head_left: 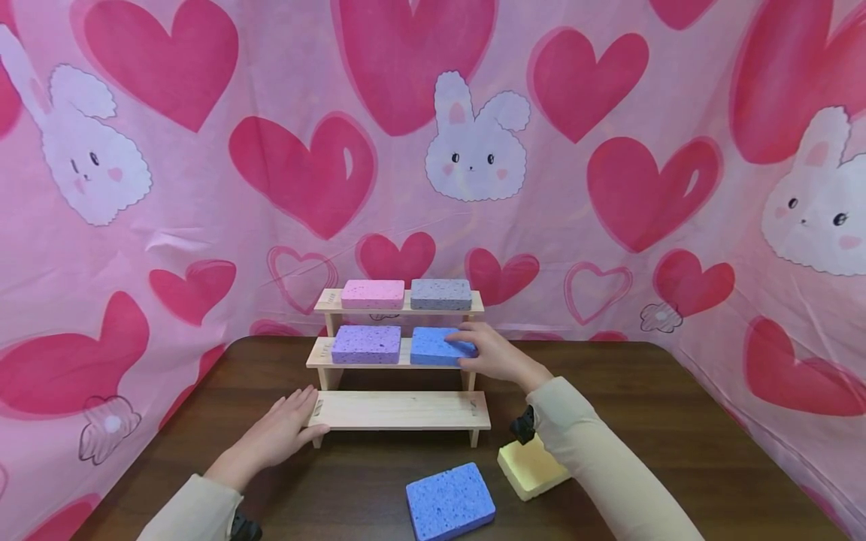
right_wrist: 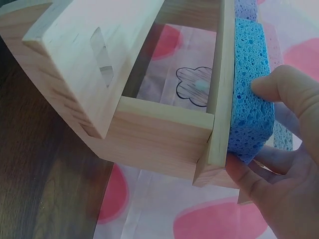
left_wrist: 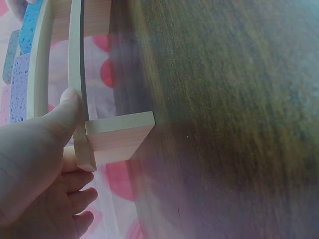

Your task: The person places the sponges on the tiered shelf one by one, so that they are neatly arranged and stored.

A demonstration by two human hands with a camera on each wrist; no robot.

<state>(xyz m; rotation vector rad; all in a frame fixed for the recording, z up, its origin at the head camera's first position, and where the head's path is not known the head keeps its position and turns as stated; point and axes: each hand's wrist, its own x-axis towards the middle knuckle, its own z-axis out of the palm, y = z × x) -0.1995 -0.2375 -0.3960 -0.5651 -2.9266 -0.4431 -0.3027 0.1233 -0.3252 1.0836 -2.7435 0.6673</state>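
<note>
A three-step wooden display rack (head_left: pixel 399 409) stands on the dark table. My right hand (head_left: pixel 499 353) is at the right end of its middle step. It holds a blue sponge (head_left: pixel 433 346) there, the thumb on one face and fingers at the outer end, as the right wrist view shows; the sponge lies along the step (right_wrist: pixel 220 114). My left hand (head_left: pixel 279 430) rests at the left end of the lowest step, its fingers stretched along the end and the thumb (left_wrist: pixel 70 102) touching the front edge. Left of the blue sponge sits a purple sponge (head_left: pixel 366 345).
On the top step are a pink sponge (head_left: pixel 373 294) and a grey sponge (head_left: pixel 440 294). Another blue sponge (head_left: pixel 451 501) lies on the table in front of the rack. Beside it is a yellow sponge (head_left: pixel 531 467), partly under my right forearm. A pink heart-patterned curtain (head_left: pixel 406 210) hangs behind.
</note>
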